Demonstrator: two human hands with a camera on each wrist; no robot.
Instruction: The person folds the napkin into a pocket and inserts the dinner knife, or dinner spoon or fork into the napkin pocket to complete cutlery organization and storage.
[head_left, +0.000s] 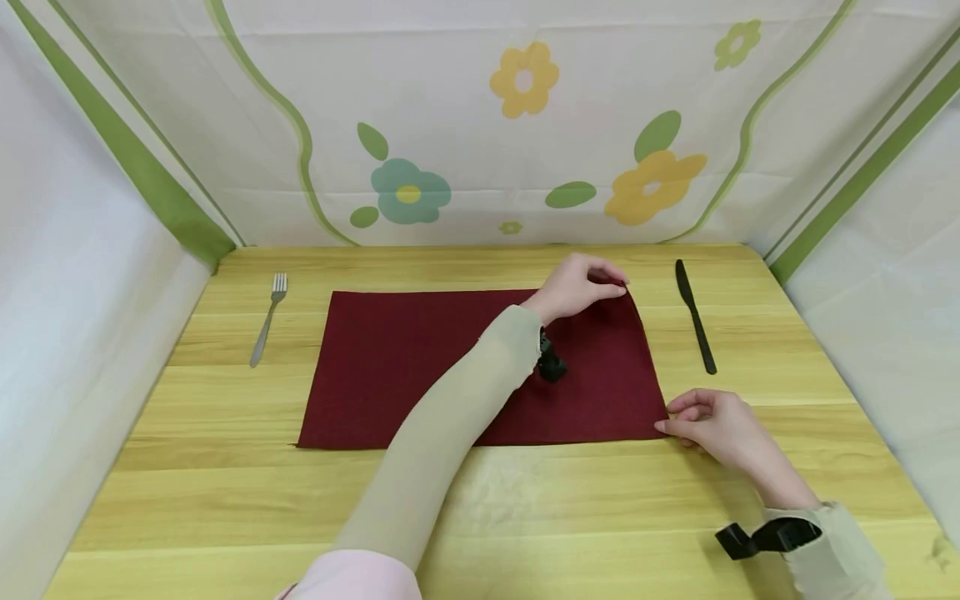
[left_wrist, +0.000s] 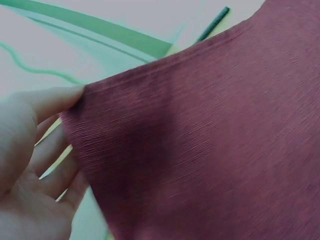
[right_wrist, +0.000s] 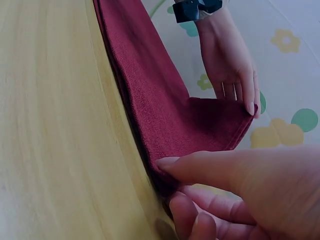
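Observation:
A dark red cloth napkin point(head_left: 420, 358) lies as a wide rectangle on the wooden table. The left hand point(head_left: 577, 287) reaches across it and pinches its far right corner between thumb and fingers; in the left wrist view that corner of the napkin point(left_wrist: 165, 145) is lifted and drawn taut. At the near right corner, the right hand point(head_left: 712, 425) pinches the cloth between thumb and forefinger. From the right wrist view, the napkin point(right_wrist: 145, 100) shows layered edges near the right thumb, with the left hand point(right_wrist: 230, 65) holding the raised corner beyond.
A metal fork point(head_left: 270, 321) lies left of the napkin, tines pointing away. To the right rests a black knife point(head_left: 696, 317). White flowered fabric point(head_left: 465, 100) walls the back and both sides of the table point(head_left: 570, 517).

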